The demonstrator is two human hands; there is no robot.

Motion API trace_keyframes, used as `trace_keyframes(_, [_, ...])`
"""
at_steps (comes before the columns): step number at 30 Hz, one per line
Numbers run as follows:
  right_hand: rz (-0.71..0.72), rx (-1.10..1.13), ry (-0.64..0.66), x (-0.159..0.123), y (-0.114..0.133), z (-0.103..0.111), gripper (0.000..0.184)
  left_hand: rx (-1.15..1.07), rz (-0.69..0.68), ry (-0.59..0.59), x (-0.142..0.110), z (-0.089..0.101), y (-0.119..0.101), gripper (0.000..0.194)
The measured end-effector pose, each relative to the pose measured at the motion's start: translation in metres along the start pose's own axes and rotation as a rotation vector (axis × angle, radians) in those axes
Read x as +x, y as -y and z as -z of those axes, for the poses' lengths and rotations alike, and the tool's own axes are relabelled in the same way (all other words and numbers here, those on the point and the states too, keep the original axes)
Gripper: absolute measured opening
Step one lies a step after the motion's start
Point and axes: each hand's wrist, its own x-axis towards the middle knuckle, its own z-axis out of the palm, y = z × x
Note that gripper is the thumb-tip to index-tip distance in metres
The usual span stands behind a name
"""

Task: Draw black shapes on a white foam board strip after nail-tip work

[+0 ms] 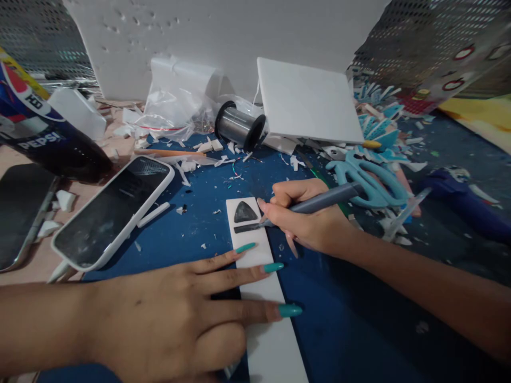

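A long white foam-board strip (265,287) lies on the blue mat, running toward me. Across it spreads my left hand (187,314), its teal-nailed fingers apart and lying over the strip. My right hand (307,215) is closed around a slim grey pen-shaped tool (329,199), its tip end at the strip's right edge. Near the strip's far end sits a dark, rounded triangular piece (245,212). Just below that, a narrow black strip (247,227) crosses the white surface by the tool's tip; I cannot tell whether it belongs to the tool.
Two phones (115,210) and a Pepsi bottle (48,127) stand at left. Behind are a wire spool (239,126), plastic bags (179,101) and a white board (309,101). Light-blue scissors (369,183) and a dark-blue tool (463,202) lie right. White scraps litter the mat (339,319).
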Motion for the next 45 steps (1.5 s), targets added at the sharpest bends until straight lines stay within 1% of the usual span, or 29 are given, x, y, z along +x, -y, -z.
trace_keyframes(4, [-0.032, 0.015, -0.002, -0.001, 0.001, 0.000, 0.044, 0.026, -0.001, -0.007, 0.000, 0.001, -0.001, 0.032])
trace_keyframes(11, [-0.075, 0.056, -0.027, -0.003, 0.002, -0.002, 0.043, 0.017, -0.008, 0.058, 0.003, 0.004, -0.001, 0.033])
trace_keyframes(14, [-0.136, 0.143, -0.065, -0.003, 0.004, -0.004, 0.043, -0.002, -0.022, 0.063, 0.002, 0.004, -0.001, 0.028])
trace_keyframes(19, [-0.265, 0.390, -0.103, -0.002, 0.006, -0.005, 0.039, -0.050, -0.019, -0.018, -0.005, -0.005, -0.001, 0.027])
trace_keyframes(22, [-0.267, 0.489, -0.111, -0.002, 0.004, -0.004, 0.038, -0.066, -0.008, -0.036, -0.009, -0.010, -0.001, 0.026])
trace_keyframes(25, [-0.256, 0.521, -0.135, -0.002, 0.004, -0.004, 0.043, -0.084, -0.017, -0.033, -0.010, -0.009, -0.001, 0.027])
trace_keyframes(30, [-0.342, 0.523, -0.098, -0.003, 0.013, -0.008, 0.040, -0.072, -0.013, -0.001, -0.005, -0.001, 0.000, 0.024])
trace_keyframes(34, [-0.309, 0.451, -0.079, -0.004, 0.018, -0.009, 0.042, -0.057, -0.012, -0.048, 0.002, 0.008, 0.001, 0.025])
trace_keyframes(35, [-0.291, 0.431, -0.067, -0.004, 0.018, -0.009, 0.042, -0.053, -0.014, -0.043, 0.004, 0.011, 0.002, 0.025])
trace_keyframes(36, [-0.275, 0.413, -0.050, -0.003, 0.018, -0.009, 0.042, -0.049, -0.018, -0.021, 0.006, 0.013, 0.003, 0.025])
trace_keyframes(39, [-0.227, 0.358, 0.026, -0.002, 0.017, -0.010, 0.040, -0.028, -0.028, 0.125, 0.011, 0.020, 0.005, 0.022])
trace_keyframes(41, [-0.182, 0.294, 0.059, -0.001, 0.015, -0.011, 0.039, -0.021, -0.038, 0.195, 0.014, 0.022, 0.006, 0.023])
trace_keyframes(43, [-0.123, 0.229, 0.074, -0.002, 0.013, -0.012, 0.039, -0.015, -0.046, 0.202, 0.015, 0.023, 0.006, 0.026])
trace_keyframes(45, [-0.086, 0.198, 0.075, -0.003, 0.012, -0.013, 0.039, -0.009, -0.048, 0.175, 0.015, 0.023, 0.007, 0.027])
